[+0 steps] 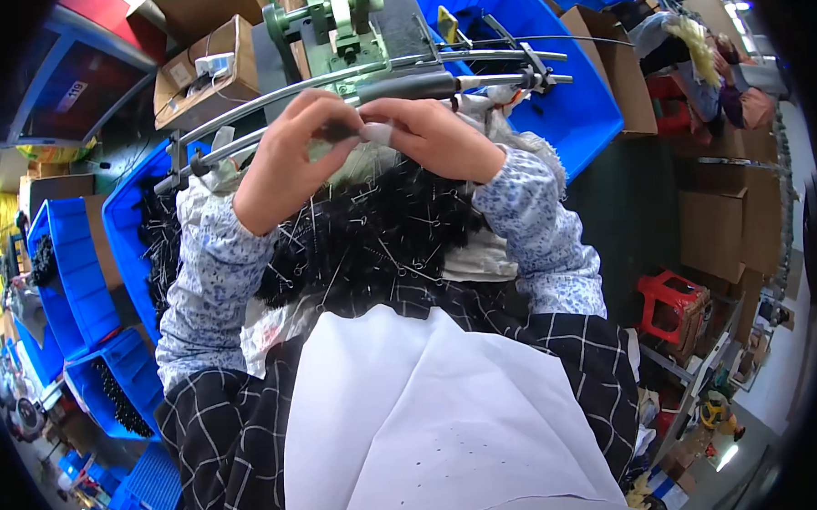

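My left hand (295, 155) and my right hand (433, 137) meet fingertip to fingertip above a heap of small black parts with thin metal pins and hooks (371, 225). The fingers of both are pinched together. A small whitish piece (378, 132) shows at the right fingertips; whether it is held or wrapped round a finger, I cannot tell. Something small and dark (337, 130) is blurred by the left fingers. Just beyond the hands stands a green bench machine (349, 43), with metal rods (409, 65) running across in front of it.
A blue bin (566, 111) stands at the far right, another blue bin (124, 213) left of the heap. An open cardboard box (209, 72) holding a small white device sits at the far left. More blue bins (67, 270) line the left. A red stool (671, 307) is at right.
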